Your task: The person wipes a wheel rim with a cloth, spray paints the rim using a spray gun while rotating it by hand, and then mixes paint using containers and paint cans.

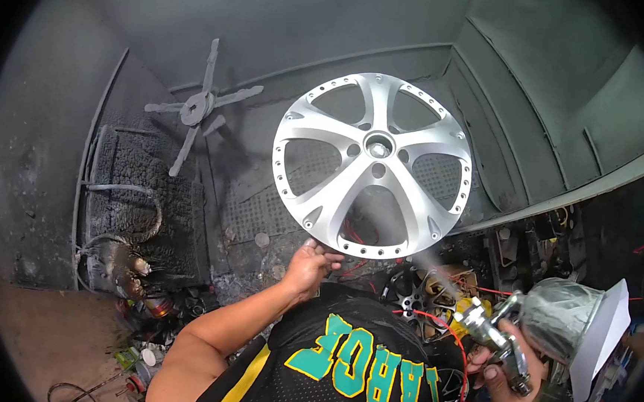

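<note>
At left, a grey four-armed stand sits apart from the silver wheel at centre, open room between them. The left hand meets the wheel's lower edge, fingers bent, whether pinching is unclear. At right, the right hand wraps a spray gun, mist crossing the gap to the rim.

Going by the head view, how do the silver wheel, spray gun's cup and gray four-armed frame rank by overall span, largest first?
1. Silver wheel
2. Gray four-armed frame
3. Spray gun's cup, not counting the white sheet
</note>
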### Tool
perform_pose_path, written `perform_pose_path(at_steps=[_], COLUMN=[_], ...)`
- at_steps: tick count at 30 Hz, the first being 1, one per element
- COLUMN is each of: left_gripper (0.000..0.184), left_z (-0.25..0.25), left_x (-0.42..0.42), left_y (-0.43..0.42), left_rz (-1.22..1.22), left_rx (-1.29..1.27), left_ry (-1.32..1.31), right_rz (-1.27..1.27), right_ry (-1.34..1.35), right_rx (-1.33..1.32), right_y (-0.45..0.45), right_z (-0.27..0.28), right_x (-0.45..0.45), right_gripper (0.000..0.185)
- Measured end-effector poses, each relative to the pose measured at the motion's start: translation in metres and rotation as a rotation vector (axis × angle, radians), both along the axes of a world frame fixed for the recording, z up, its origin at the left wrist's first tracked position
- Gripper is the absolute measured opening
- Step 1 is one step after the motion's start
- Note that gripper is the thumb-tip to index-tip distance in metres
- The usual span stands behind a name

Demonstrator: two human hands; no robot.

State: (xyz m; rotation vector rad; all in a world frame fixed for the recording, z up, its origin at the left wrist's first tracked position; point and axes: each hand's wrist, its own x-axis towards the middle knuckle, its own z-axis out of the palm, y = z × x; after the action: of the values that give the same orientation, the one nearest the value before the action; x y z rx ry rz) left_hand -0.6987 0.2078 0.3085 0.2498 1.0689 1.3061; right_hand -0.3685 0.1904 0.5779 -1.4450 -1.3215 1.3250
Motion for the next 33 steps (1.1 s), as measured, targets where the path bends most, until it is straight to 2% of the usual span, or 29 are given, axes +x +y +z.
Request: perform_pose_path(at_steps=[6, 8, 9, 10, 11, 12, 14, 16, 18, 20, 24, 26, 28, 30, 33], left_gripper=[0.048, 0.034, 0.030, 0.030, 0.045, 0.050, 0.059, 0.061, 0.064, 0.070, 0.071, 0.072, 0.075, 0.079, 0.069], left_z=[-0.012, -0.020, -0.016, -0.023, -0.038, -0.051, -0.076, -0.016, -0.015, -0.010, 0.002, 0.018, 0.002, -0.006, -0.016], left_x=[0.036, 0.042, 0.044, 0.037, 0.028, 0.023, 0.012, -0.010, -0.032, -0.042, -0.031, -0.007, 0.006, 0.015, 0.025], left_y=[-0.001, 0.005, 0.007, 0.005, 0.003, 0.001, -0.002, 0.004, 0.007, 0.010, 0.002, -0.003, -0.005, -0.001, 0.007], left_rz=[-0.133, -0.399, -0.401, -0.393, -0.413, -0.381, -0.314, 0.013, 0.157, 0.149, 0.018, -0.015, -0.074, -0.299, -0.561], left_rx=[-0.041, 0.131, 0.186, 0.189, 0.113, 0.090, 0.047, 0.056, 0.085, 0.128, 0.107, -0.027, -0.001, -0.075, 0.187], left_ry=[-0.101, -0.038, 0.000, 0.000, -0.038, -0.059, -0.102, -0.042, -0.011, -0.030, -0.018, -0.038, -0.080, -0.150, -0.032], right_rz=[0.302, 0.343, 0.352, 0.307, 0.258, 0.261, 0.087, 0.043, -0.036, -0.090, -0.088, -0.066, 0.099, 0.151, 0.262], right_ry=[0.091, 0.088, 0.087, 0.096, 0.105, 0.106, 0.002, 0.011, -0.063, -0.093, -0.080, -0.067, 0.014, 0.053, 0.111], right_rx=[-0.062, -0.069, -0.069, -0.080, -0.092, -0.092, -0.132, -0.056, -0.044, 0.011, 0.044, 0.037, -0.068, -0.066, -0.111], right_y=[-0.005, -0.004, -0.005, -0.008, -0.009, -0.009, -0.009, -0.007, -0.003, 0.002, 0.005, 0.001, -0.004, -0.011, -0.012], right_z=[-0.001, 0.000, -0.002, -0.005, -0.007, -0.006, -0.002, -0.009, -0.003, 0.002, 0.009, 0.008, 0.005, 0.004, -0.001], right_x=[0.002, -0.011, -0.015, -0.023, -0.027, -0.024, -0.021, -0.012, -0.008, -0.007, -0.008, -0.003, 0.003, -0.004, -0.011], right_gripper=[0.061, 0.058, 0.058, 0.061, 0.064, 0.064, 0.071, 0.082, 0.089, 0.091, 0.086, 0.084, 0.079, 0.066, 0.066])
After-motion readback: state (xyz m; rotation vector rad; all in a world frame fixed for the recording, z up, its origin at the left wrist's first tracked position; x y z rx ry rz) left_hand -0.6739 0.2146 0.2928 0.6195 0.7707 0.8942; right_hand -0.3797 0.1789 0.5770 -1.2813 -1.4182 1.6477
